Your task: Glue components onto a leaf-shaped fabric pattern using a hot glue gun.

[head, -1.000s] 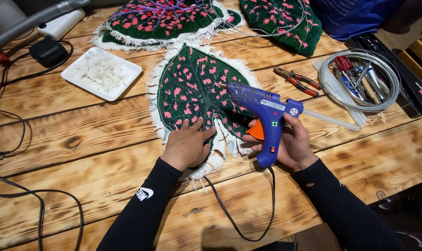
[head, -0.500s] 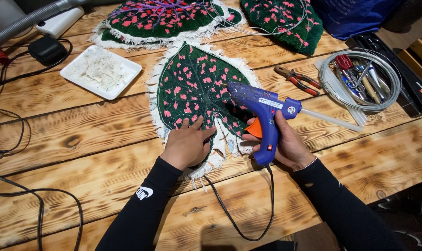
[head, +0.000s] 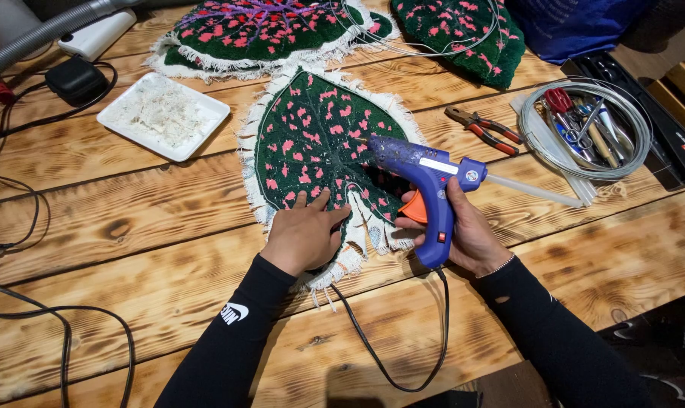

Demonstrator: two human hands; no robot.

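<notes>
Here, right hand point(head: 463, 227) wrapped around blue glue gun point(head: 429, 177), nozzle over leaf-shaped tufted rug point(head: 316, 140) on wooden worktop point(head: 131, 227). Left hand point(head: 303, 233) flat on rug's lower edge, fingers point(head: 320, 200) spread, gripping nothing.

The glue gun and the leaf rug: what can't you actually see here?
- Head view: glue gun nozzle tip blurs against the leaf rug; contact unclear.
- Right hand hides the grip.
- Left hand covers the rug's lower edge.
- Purple rug is cut off by the top edge.
</notes>
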